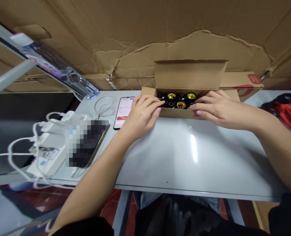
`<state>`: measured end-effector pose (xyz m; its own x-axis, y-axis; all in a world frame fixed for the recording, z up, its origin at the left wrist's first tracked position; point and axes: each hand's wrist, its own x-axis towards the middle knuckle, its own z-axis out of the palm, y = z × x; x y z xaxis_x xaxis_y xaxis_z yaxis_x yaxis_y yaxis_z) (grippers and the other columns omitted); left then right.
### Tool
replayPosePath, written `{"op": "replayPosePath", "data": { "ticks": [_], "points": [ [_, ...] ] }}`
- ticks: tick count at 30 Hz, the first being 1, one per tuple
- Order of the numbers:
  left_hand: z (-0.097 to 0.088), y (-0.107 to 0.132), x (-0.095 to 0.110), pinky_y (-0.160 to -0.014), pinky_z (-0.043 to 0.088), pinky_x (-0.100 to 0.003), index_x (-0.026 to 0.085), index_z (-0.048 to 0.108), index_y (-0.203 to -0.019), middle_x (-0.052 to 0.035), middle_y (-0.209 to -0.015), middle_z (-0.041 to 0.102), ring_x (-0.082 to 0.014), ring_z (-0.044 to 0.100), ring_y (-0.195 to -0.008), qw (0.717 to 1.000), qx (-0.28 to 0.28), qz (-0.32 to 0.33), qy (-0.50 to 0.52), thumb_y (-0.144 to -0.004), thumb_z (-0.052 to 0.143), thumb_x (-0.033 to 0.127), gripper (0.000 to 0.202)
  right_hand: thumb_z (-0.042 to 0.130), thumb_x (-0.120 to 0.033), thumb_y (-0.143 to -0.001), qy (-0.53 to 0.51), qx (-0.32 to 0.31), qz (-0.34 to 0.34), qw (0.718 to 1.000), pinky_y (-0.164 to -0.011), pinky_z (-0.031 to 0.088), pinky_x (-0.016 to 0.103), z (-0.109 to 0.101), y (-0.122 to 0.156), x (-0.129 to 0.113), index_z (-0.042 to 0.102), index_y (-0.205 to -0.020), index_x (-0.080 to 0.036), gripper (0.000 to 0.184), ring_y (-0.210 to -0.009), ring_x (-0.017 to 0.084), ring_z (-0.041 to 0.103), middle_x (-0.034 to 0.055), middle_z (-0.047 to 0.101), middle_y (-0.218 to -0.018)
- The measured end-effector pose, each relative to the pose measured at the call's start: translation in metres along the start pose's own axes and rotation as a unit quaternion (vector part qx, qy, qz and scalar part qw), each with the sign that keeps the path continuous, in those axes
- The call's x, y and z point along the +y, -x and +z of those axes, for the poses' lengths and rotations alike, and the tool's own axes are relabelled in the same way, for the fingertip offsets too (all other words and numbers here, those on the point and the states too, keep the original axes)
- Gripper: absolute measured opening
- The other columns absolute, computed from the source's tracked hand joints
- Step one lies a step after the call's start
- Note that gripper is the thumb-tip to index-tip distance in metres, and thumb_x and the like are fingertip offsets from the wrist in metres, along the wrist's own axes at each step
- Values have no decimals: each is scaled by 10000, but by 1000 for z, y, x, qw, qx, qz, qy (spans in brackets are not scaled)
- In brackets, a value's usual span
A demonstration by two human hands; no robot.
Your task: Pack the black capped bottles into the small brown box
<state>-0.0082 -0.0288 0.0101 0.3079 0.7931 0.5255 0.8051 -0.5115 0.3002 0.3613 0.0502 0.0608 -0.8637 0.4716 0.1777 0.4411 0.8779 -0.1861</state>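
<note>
An open cardboard box [175, 113] stands on the table near the back wall, its lid flap [191, 74] raised. Inside are several round pieces in rows, some black, some with yellow metal rims, such as a yellow-rimmed piece [181, 105]. My left hand [145, 113] is at the box's left end, fingers over the front edge and thumb against the front wall. At the right end, my right hand [216, 108] does likewise, thumb low on the front wall and fingertips just inside. The pieces under my fingertips are partly hidden.
A lit phone [123, 114] lies left of the box. Nearer are a dark phone [87, 147] and a white power strip [49, 160] with cables. A water bottle [59, 68] leans at back left. Behind the box sits another carton [246, 83]; a red and black bag [289, 111] lies right.
</note>
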Motion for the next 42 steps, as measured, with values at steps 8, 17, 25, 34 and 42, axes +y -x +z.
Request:
{"op": "replayPosePath", "data": {
  "ticks": [8, 17, 25, 34, 42],
  "points": [
    [-15, -4, -1, -1244, 693, -539, 362, 800, -1552, -80, -1395, 833, -311, 775, -1306, 985, 146, -61, 67, -1095, 782, 319, 459, 419, -465, -1294, 43, 53, 21, 997, -1012, 528, 557, 9, -4, 2, 855, -1441, -331, 480, -1108, 377, 676, 154, 808, -1200],
    [-4, -3, 5, -959, 712, -411, 279, 861, -1212, -34, -986, 825, -228, 790, -951, 989, 135, -24, 52, -1145, 690, 294, 184, 589, -437, -1245, 22, 76, 40, 996, -1154, 541, 625, 4, -7, -8, 768, -1560, -328, 379, -1233, 415, 671, 166, 765, -1325],
    [-6, 0, -3, -1059, 722, -471, 302, 815, -1551, -56, -1081, 806, -272, 762, -1021, 995, 92, -43, 20, -1133, 816, 592, 509, 644, -388, -1208, -3, 104, 52, 993, -1147, 585, 662, 6, -11, -12, 688, -1641, -388, 434, -1261, 426, 691, 157, 703, -1448],
    [-4, 5, -12, -1102, 729, -574, 339, 795, -1640, -97, -1237, 703, -300, 766, -1058, 994, 76, -65, 48, -1099, 868, 717, 664, 546, -358, -1237, 39, 107, 80, 990, -1072, 640, 650, 9, -11, -11, 684, -1604, -337, 393, -1223, 438, 732, 177, 697, -1438],
    [-19, 2, -4, -1201, 715, -612, 328, 857, -1394, -131, -1503, 761, -367, 761, -1334, 994, 63, -79, 35, -1096, 900, 631, 427, 528, -376, -1261, 41, 99, 83, 991, -984, 669, 583, 9, -10, -10, 668, -1617, -333, 385, -1131, 391, 764, 180, 700, -1463]
  ]
}}
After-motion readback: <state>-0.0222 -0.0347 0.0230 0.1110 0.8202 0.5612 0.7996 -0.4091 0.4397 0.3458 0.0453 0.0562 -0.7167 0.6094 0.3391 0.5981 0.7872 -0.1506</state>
